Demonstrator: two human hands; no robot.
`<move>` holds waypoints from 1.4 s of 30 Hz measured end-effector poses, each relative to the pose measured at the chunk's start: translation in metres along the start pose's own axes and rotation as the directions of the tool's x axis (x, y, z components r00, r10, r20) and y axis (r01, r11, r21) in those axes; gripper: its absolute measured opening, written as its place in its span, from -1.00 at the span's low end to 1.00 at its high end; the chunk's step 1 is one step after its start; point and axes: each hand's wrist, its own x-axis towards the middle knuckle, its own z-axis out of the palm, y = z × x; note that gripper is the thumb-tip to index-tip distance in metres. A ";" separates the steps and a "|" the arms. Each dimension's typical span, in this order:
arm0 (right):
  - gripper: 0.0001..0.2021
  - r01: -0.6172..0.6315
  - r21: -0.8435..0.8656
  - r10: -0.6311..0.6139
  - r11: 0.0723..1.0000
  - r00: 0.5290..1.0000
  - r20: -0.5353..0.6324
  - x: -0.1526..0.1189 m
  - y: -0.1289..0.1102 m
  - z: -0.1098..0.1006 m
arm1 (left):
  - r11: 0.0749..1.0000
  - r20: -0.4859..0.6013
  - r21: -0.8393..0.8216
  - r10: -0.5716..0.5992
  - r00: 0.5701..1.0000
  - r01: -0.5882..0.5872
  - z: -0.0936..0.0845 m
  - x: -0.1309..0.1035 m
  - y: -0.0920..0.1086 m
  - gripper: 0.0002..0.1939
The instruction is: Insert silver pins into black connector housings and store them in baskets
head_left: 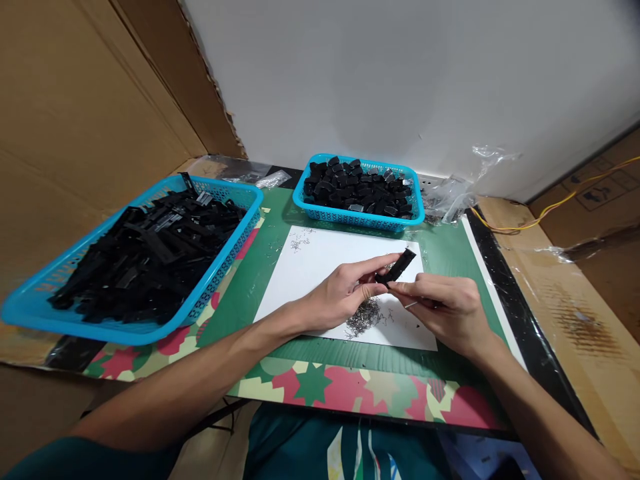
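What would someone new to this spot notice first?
Probably the big blue basket on the left, heaped with black parts. Next, the smaller blue basket by the wall. Then the two hands, left and right, at a black piece above white paper.

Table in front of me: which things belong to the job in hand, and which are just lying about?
Likely in use: black part in left hand, right hand at its lower end; small metal pieces; white sheet; large blue basket; small blue basket.

Probably just lying about: clear plastic wrap; yellow cable.
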 end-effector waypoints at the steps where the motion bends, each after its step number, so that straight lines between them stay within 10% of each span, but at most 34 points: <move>1: -0.88 -0.002 -0.013 0.002 1.000 1.000 -0.005 0.000 0.001 -0.001 | 1.000 0.010 -0.013 -0.019 1.000 0.019 -0.001 0.000 0.000 -0.52; 9: -0.80 0.018 -0.081 -0.017 0.997 1.000 0.013 -0.001 0.005 -0.010 | 0.986 0.092 -0.114 -0.115 0.989 0.125 -0.001 0.001 0.007 -0.54; 18: -0.88 -0.143 0.039 0.136 0.989 0.981 0.138 -0.005 0.025 -0.013 | 0.868 -0.054 0.495 0.056 0.997 -0.022 -0.001 0.004 0.005 -0.68; 26: -0.82 -0.347 0.011 0.332 0.938 0.906 0.264 0.000 0.026 -0.029 | 0.785 -0.023 0.607 0.170 0.985 -0.121 0.006 0.003 -0.011 -0.78; 33: -0.70 -0.244 -0.017 0.238 0.970 0.924 0.299 0.013 0.020 -0.038 | 0.717 0.036 0.677 0.197 0.980 -0.169 0.006 0.003 -0.012 -0.76; 37: -0.82 -0.317 0.061 0.307 0.947 0.943 0.129 0.015 0.020 -0.021 | 0.681 0.065 0.698 0.249 0.966 -0.222 0.005 0.001 -0.014 -0.78; 42: -0.72 -0.504 0.431 0.565 0.748 0.825 -0.016 0.015 0.016 0.003 | 0.660 0.108 0.706 0.257 0.960 -0.256 0.006 0.001 -0.016 -0.86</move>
